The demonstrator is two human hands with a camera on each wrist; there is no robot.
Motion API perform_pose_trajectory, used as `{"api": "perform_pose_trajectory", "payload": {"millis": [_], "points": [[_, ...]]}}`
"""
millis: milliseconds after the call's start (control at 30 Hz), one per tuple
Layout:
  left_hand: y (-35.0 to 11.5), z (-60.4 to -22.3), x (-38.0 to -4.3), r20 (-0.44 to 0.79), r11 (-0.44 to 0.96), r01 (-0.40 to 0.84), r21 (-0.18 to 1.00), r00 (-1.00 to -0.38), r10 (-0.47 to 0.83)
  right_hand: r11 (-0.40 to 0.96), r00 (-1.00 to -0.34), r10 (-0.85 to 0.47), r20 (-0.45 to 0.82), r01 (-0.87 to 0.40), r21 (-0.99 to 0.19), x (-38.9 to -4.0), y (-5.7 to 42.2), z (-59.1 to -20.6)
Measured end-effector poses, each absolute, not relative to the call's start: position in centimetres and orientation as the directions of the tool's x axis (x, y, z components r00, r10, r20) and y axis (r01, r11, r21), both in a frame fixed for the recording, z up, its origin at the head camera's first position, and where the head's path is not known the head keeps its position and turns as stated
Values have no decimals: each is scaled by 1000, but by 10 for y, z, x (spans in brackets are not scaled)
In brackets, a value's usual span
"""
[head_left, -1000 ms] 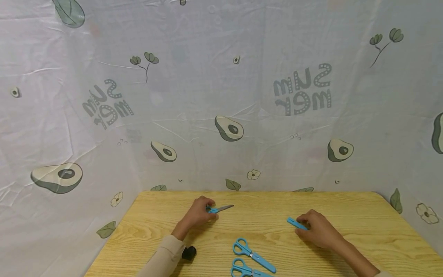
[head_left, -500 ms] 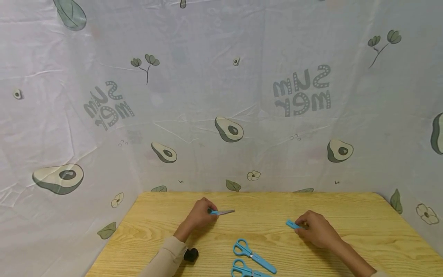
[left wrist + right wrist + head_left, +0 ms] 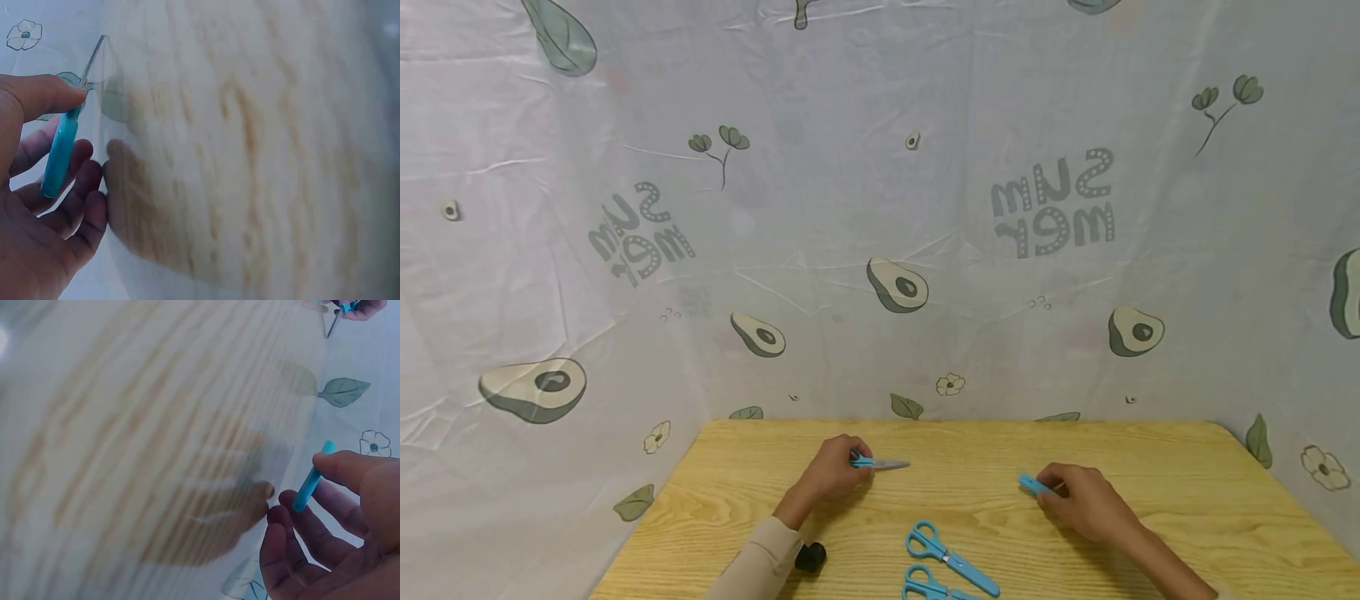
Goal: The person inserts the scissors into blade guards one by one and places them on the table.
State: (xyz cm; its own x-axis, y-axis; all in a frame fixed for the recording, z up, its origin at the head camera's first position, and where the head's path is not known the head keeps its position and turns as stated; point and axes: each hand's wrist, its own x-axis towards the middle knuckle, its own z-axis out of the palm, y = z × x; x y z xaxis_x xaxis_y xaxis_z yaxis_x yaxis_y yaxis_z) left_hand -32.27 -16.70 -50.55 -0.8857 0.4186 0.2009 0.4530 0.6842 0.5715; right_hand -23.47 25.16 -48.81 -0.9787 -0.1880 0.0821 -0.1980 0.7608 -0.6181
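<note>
Between thumb and fingers, my left hand [image 3: 833, 471] holds a pair of scissors by its light-blue handles [image 3: 60, 153]. Their bare metal blades [image 3: 891, 464] point right in the head view. Across a gap, my right hand [image 3: 1088, 502] pinches a narrow light-blue blade cover [image 3: 1032, 483], whose free end points left. The thumb lies on the cover [image 3: 313, 481] in the right wrist view. Two more pairs of blue scissors lie nearer the front: one whole, its blades in a blue cover [image 3: 973, 575], and other scissors [image 3: 922, 583] cut off by the frame's bottom edge.
A wooden table [image 3: 955, 442] spans the lower view, with its far edge against a hanging sheet [image 3: 820, 200] printed with avocados. The sheet also flanks the table at both sides. A small black object [image 3: 810, 557] shows beside the left sleeve.
In the left hand the scissors have swung from tip-up to nearly level. The right hand has drawn its fingers further along the blade cover. The head view has tilted slightly upward.
</note>
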Motion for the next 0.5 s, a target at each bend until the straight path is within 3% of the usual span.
{"api": "perform_pose_trajectory", "payload": {"millis": [500], "points": [[-166, -498, -314, 191, 646, 439, 625, -888, 419, 753, -965, -218, 145, -260, -604, -230, 250, -483]]}}
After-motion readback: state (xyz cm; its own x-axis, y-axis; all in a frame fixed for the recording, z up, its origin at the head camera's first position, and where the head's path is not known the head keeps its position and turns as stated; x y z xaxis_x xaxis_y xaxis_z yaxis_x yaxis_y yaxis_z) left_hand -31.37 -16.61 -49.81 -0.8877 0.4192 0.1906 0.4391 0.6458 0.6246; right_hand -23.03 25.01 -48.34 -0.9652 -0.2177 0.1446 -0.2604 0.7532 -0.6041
